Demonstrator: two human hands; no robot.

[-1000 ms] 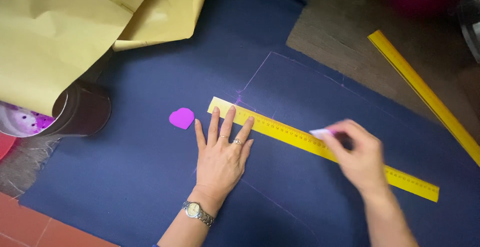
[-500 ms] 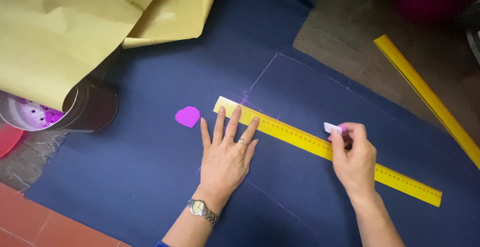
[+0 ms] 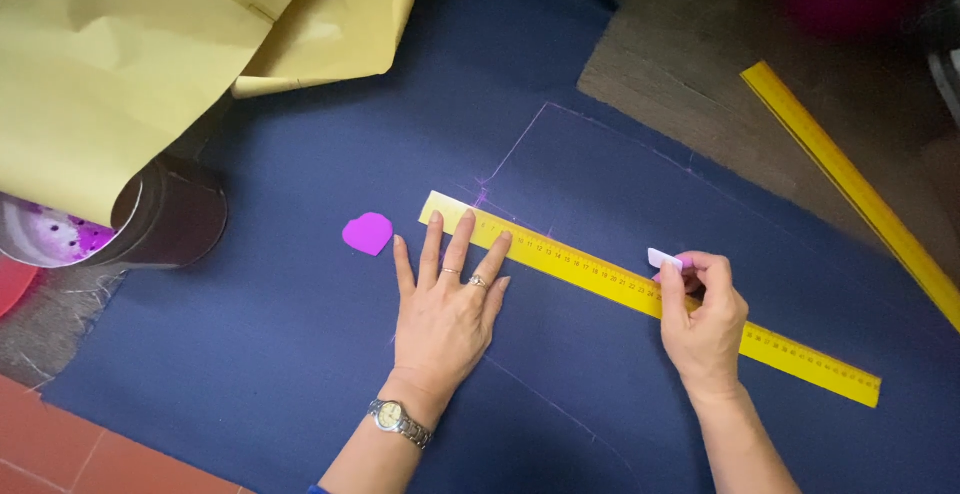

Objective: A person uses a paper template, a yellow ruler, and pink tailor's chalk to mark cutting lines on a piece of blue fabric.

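A dark blue cloth (image 3: 300, 354) lies spread out, with faint chalk lines drawn on it. Across it runs a yellow ruler (image 3: 600, 276), slanting down to the right. My left hand (image 3: 448, 312) lies flat with its fingers spread, the fingertips pressing on the ruler's left end; there is a watch on the wrist. My right hand (image 3: 703, 320) pinches a small pale chalk piece (image 3: 664, 259) against the ruler's upper edge near its middle. A pink heart-shaped chalk (image 3: 367, 233) rests on the cloth just left of my left hand.
Yellow pattern paper (image 3: 130, 64) covers the upper left. A dark round tin (image 3: 175, 216) with pink bits inside stands at the left edge. A second long yellow ruler (image 3: 850, 186) lies on the brown surface at right. Red floor tiles (image 3: 60, 444) show at lower left.
My right hand has slid the chalk leftward along the ruler's upper edge. The left hand stays pressed on the ruler.
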